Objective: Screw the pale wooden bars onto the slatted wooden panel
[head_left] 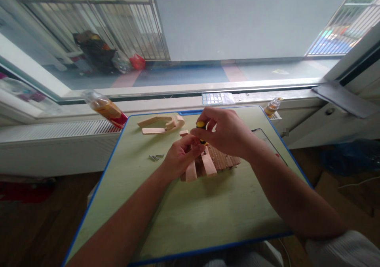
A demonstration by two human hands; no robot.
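Watching remotely, I see loose screws [154, 158] and a curved wooden piece [171, 125] at left on the table [190, 219]. My left hand [180, 156] curls its fingers at the lower end of a yellow-and-black screwdriver [201, 125]; what they grip, I cannot tell. Beneath sits the slatted wooden assembly [209, 165]. My right hand [228, 131] grasps the screwdriver.

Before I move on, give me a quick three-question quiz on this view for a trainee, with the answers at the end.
1. Which hand grips the upper part of the yellow-and-black screwdriver?
2. True or false: the loose metal screws lie nearer the camera than the pale curved wooden frame.
3. Fill in the colour: the light green tabletop has a ____ rim.

Key:
1. The right hand.
2. True.
3. Blue.
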